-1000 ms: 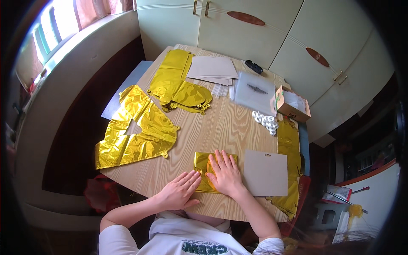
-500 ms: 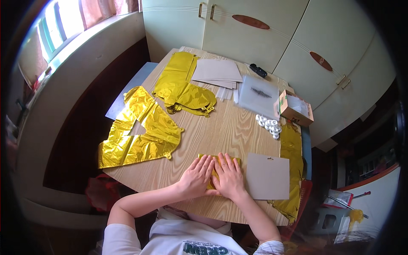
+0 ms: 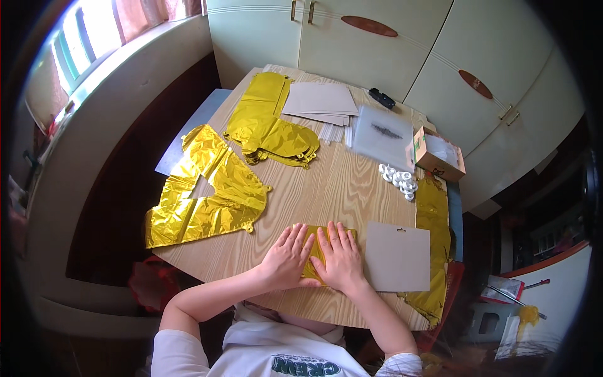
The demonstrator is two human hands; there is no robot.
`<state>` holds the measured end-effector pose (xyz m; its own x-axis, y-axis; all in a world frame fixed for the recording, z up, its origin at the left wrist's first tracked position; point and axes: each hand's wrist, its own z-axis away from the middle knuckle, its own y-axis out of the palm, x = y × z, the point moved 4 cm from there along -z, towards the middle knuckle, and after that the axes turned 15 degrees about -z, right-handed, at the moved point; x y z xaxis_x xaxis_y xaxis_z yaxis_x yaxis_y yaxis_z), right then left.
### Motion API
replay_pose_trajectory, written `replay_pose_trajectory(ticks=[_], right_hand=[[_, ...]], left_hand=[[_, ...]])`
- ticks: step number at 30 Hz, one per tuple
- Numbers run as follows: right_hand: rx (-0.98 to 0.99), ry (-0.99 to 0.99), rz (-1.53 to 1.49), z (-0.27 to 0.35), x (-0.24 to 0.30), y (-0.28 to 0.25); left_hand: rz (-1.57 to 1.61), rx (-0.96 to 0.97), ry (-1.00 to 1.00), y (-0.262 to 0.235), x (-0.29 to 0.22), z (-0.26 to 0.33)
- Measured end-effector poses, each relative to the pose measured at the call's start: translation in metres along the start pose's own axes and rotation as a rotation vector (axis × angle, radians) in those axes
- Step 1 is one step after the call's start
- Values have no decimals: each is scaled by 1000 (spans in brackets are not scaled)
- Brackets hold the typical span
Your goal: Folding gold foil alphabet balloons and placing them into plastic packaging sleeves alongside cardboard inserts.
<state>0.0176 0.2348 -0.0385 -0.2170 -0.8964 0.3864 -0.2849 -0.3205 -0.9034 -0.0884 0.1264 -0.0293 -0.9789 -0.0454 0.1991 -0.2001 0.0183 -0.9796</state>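
Observation:
A folded gold foil balloon (image 3: 312, 269) lies on the table in front of me, mostly covered by both palms. My left hand (image 3: 287, 256) rests flat on its left part, fingers stretched out. Flat on its right part lies my right hand (image 3: 340, 257), fingers slightly spread. Just right of that hand is a grey cardboard sheet (image 3: 398, 257) with a hanging hole at its top edge. To the left, an unfolded gold foil balloon (image 3: 229, 207) with a central opening is spread out. Behind it sits a stack of flat gold foil balloons (image 3: 257, 107).
Grey cards (image 3: 320, 100) are stacked at the back, beside clear plastic bags (image 3: 382, 139) and a black object (image 3: 381, 98). White ribbon rolls (image 3: 400, 183) lie near a small open box (image 3: 440, 154). More gold foil (image 3: 431, 213) lines the table's right edge.
My hands have spread slightly apart, so more of the folded gold foil shows between them. Both remain pressed flat on it.

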Motion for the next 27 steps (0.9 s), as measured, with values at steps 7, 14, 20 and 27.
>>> replay_pose_trajectory(ticks=[7, 14, 20, 27], right_hand=[[-23, 18, -10, 1, -3, 3], [-40, 36, 16, 1, -1, 0], [-61, 44, 21, 2, -2, -1], [-73, 47, 21, 3, -1, -5]], left_hand=[[-17, 10, 16, -1, 3, 1], [4, -40, 30, -1, 7, 3], [8, -44, 46, 0, 13, 4], [24, -6, 79, 2, 20, 5]])
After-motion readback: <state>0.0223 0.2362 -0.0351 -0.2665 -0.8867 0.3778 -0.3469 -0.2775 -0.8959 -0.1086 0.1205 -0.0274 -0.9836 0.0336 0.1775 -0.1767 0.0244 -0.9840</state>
